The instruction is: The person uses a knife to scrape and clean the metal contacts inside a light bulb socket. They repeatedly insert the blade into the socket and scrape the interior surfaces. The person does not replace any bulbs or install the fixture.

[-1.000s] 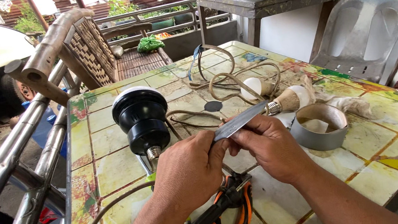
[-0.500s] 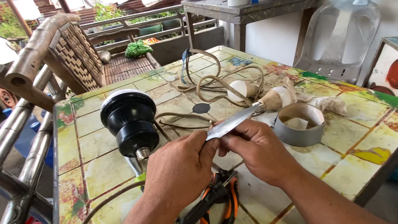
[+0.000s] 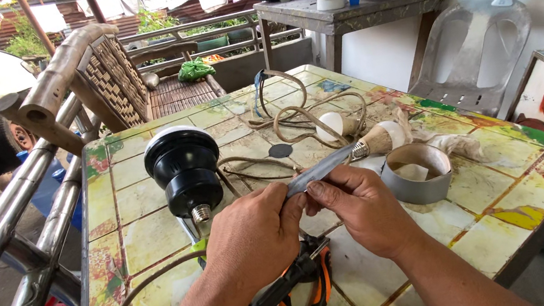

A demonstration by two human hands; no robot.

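A tiled tabletop, its green and yellow squares worn, fills the view from a head camera looking down, with a woven bamboo chair beyond its far left edge and steel rails along the left side. Near the tabletop's middle left stands a black round motor housing with a threaded stub at its near end. A tangle of tan cord lies on the far half, and a roll of grey tape sits to the right, just beside the hands. Both hands meet over the near centre: the left hand has its fingers curled shut around something hidden inside the fist, possibly the cord that trails off the near edge, while the right hand pinches the near end of a knife. The knife's long axis runs from the fingers up and away to the right, its pale wrapped handle farthest from the person. Orange-handled pliers lie on the tabletop under the wrists. Open tile lies to the near right, toward the edge.
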